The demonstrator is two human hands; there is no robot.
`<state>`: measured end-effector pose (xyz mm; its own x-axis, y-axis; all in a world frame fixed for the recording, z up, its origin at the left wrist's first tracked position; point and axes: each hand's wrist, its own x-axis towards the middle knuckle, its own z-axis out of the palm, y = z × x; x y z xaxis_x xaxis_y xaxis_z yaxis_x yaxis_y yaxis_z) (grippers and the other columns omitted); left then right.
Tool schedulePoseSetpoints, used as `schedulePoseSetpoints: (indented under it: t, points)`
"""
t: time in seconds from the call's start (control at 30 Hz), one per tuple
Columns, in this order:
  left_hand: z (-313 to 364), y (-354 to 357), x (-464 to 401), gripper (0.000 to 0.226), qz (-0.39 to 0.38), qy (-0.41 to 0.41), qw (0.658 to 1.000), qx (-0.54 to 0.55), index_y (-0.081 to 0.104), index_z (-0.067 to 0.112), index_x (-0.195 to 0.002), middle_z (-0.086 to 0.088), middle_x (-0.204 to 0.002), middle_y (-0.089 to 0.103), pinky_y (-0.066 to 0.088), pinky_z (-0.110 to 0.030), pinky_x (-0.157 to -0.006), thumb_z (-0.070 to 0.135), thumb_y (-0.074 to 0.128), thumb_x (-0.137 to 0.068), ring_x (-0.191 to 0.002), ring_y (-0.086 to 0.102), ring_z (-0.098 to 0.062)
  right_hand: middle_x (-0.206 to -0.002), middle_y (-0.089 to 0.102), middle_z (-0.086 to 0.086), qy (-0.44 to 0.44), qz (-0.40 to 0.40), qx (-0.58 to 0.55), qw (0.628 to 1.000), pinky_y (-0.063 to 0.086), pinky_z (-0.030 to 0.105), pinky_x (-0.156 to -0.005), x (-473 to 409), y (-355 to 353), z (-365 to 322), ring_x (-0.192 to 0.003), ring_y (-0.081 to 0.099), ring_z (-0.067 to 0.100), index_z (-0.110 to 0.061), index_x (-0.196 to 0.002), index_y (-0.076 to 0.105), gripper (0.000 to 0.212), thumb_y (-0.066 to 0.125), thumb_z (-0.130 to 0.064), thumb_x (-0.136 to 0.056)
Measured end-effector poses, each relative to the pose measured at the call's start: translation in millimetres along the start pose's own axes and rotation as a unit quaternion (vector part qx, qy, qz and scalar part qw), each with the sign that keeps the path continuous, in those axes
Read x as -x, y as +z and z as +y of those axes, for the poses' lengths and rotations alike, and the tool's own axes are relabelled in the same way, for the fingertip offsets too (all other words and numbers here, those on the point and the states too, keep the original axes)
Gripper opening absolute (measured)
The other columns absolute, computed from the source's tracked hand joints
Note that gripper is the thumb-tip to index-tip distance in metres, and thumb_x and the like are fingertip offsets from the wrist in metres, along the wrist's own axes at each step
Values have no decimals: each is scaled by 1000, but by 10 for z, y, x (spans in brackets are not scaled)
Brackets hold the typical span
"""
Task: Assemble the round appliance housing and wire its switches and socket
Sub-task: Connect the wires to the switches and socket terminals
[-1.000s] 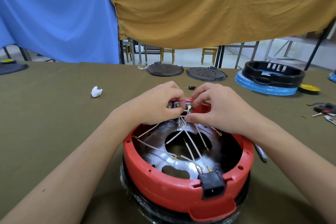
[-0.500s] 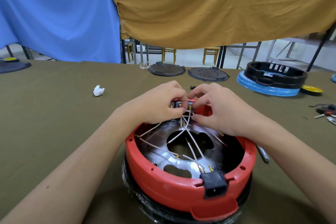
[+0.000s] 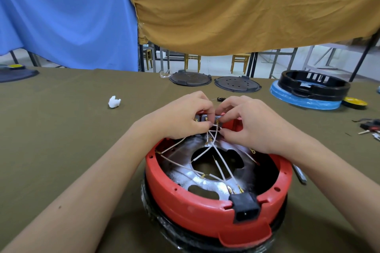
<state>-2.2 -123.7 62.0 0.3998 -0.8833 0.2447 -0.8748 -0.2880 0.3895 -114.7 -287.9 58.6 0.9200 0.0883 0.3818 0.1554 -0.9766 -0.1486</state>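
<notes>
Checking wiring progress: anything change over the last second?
Little. Both hands stay at the far rim of the red housing: left hand and right hand keep pinching the white wires, fingers shifting slightly. Black socket unmoved.

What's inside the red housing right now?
Inside the red housing: a shiny metal plate with cutouts, white wires fanning from the far switches toward the black socket. Both hands cover the switch terminals.

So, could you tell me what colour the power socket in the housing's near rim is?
Black, set in the red housing; the socket shows in the head view.
</notes>
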Motion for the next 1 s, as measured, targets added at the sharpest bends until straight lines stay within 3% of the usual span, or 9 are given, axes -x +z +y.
schedulePoseSetpoints:
  t: [0.27,0.4,0.5,0.57,0.67,0.77,0.87,1.0]
  points:
    - [-1,-2,-12,14,2,-5,1000,-14,58,35,-84,9,-113,48,33,-10,-75,25,64,-91,-90,48,4,-115,61,-10,-23,-3,81,996,41,33,-86,-27,16,-31,-99,48,17,-17,-88,79,24,59,-28,-92]
    - [2,4,-15,12,4,-6,1000,-14,59,34,-85,8,-115,49,35,-19,-82,25,63,-91,-97,50,-5,-115,60,-12,-20,-4,89,996,42,33,-88,-29,17,-20,-100,51,15,-20,-93,79,25,58,-33,-93]
    - [7,7,-11,11,4,-5,1000,-18,59,34,-85,7,-115,49,37,-23,-86,26,63,-91,-101,51,-8,-110,63,-11,6,25,45,999,41,27,-87,-36,20,-6,-100,57,13,-22,-95,78,24,65,-41,-88]
    - [6,9,-8,9,5,-6,1000,-21,60,33,-87,7,-115,49,38,-25,-87,27,63,-92,-101,51,-8,-108,62,-9,36,40,-15,998,43,26,-86,-37,13,-6,-99,58,10,-23,-106,73,35,70,-48,-81]
    - [0,15,-6,3,10,-5,999,-30,61,30,-90,5,-114,50,40,-27,-86,27,62,-92,-98,52,-10,-109,63,-7,61,1,-35,998,44,27,-85,-64,7,9,-98,58,10,-25,-122,65,48,70,-46,-80]
    - [-4,20,-6,4,19,0,999,-40,61,26,-96,6,-105,49,38,-24,-75,28,62,-92,-86,49,-3,-100,65,-5,68,-7,-31,997,50,34,-84,-123,-23,-10,-91,60,13,-26,-111,72,31,67,-39,-82]
    - [-15,22,-15,9,25,2,998,-54,57,26,-99,10,-98,45,35,-20,-69,29,62,-92,-83,47,-1,-87,62,-4,66,-26,11,997,51,40,-78,-169,-5,-46,-83,59,17,-24,-99,71,29,61,-43,-80]
    - [-16,28,-33,12,31,0,997,-64,54,24,-102,7,-101,47,34,-23,-69,28,61,-93,-87,48,-10,-83,58,-5,59,-28,43,997,48,39,-74,-189,11,-31,-80,56,18,-24,-98,70,27,58,-45,-85]
